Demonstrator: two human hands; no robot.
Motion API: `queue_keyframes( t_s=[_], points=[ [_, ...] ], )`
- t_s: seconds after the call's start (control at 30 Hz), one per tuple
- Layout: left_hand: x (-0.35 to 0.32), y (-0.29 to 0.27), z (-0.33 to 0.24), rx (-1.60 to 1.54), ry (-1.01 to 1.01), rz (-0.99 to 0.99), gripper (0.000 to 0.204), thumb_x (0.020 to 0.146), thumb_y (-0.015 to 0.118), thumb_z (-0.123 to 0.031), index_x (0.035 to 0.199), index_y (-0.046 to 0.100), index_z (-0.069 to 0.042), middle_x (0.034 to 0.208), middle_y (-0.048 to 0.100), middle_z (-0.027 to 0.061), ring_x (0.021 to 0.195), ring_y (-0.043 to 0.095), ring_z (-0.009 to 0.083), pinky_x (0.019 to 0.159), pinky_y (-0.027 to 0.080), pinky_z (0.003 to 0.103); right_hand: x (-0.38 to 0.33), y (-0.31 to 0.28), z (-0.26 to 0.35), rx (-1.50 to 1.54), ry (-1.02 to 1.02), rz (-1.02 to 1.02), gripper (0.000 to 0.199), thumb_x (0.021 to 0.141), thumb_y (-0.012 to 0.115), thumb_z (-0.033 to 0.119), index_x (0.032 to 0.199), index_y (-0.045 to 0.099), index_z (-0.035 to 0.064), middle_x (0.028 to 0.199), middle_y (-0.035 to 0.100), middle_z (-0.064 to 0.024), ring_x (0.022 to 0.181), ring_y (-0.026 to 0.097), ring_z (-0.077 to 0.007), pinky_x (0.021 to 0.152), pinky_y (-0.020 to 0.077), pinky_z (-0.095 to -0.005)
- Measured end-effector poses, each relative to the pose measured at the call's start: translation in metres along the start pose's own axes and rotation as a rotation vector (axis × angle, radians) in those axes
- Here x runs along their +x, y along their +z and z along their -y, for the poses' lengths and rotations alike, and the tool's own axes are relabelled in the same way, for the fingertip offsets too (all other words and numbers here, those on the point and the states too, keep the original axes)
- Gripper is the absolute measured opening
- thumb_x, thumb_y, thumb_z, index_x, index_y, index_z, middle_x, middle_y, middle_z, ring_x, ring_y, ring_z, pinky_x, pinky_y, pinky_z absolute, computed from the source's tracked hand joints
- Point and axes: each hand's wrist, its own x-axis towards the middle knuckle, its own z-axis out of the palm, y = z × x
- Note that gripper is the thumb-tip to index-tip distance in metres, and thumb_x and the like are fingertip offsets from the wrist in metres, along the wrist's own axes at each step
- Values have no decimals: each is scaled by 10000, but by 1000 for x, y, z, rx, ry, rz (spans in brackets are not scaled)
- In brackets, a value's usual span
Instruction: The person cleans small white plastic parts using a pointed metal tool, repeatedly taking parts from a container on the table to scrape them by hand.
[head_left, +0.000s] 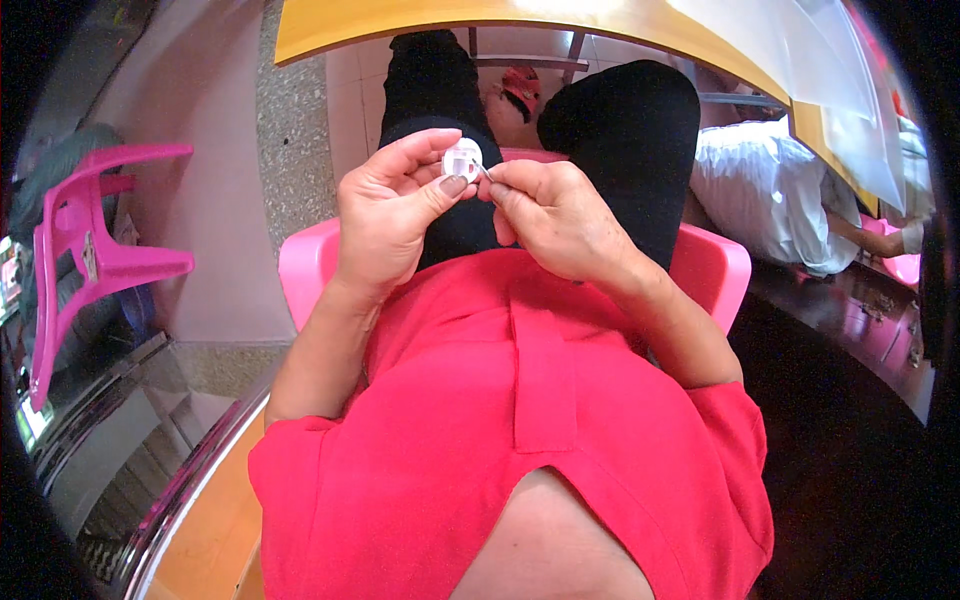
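Between the thumb and fingers of my left hand point(395, 200) is a small round white plastic piece point(461, 158), with a recess in its face. My right hand point(555, 210) pinches a thin, pin-like metal piece point(486, 173) whose end reaches the right edge of the round piece. What that thin piece exactly is, I cannot make out. Both hands are close together above my lap, over the black trousers point(435, 105). The tips of several right-hand fingers are hidden behind the hand.
I sit on a pink plastic chair point(312, 270) under the curved edge of a yellow table point(400, 22). Another pink chair point(110, 240) stands at the left. White bags point(765, 190) sit at the right, near another person's arm point(868, 238). A red and black item point(520, 90) lies on the floor.
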Motion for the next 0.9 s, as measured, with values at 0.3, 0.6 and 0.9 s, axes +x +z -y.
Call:
queue_keyframes(
  t_s=[0.3, 0.6, 0.9],
  points=[
    [-1, -1, -2, -4, 19, 9, 328, 805, 643, 62, 1124, 566, 67, 1002, 646, 137, 889, 640, 185, 812, 531, 297, -1, 8, -7, -79, -207, -96, 124, 916, 481, 58, 898, 571, -26, 601, 528, -38, 551, 501, -85, 494, 399, -250],
    [-5, -2, -5, 114, 50, 34, 313, 804, 640, 70, 1112, 583, 59, 1011, 638, 123, 898, 630, 169, 804, 531, 283, 0, 10, -13, -433, -482, -154, 91, 784, 533, 30, 862, 530, -18, 687, 590, -229, 641, 604, -412, 538, 495, -454],
    [-11, 7, -5, 242, 125, 42, 275, 798, 621, 104, 1066, 621, 40, 1025, 582, 83, 890, 614, 150, 783, 528, 256, -18, 8, 15, -1298, -472, -105, 104, 773, 528, 91, 794, 552, -7, 656, 575, -111, 524, 620, -204, 412, 492, -330]
  ],
)
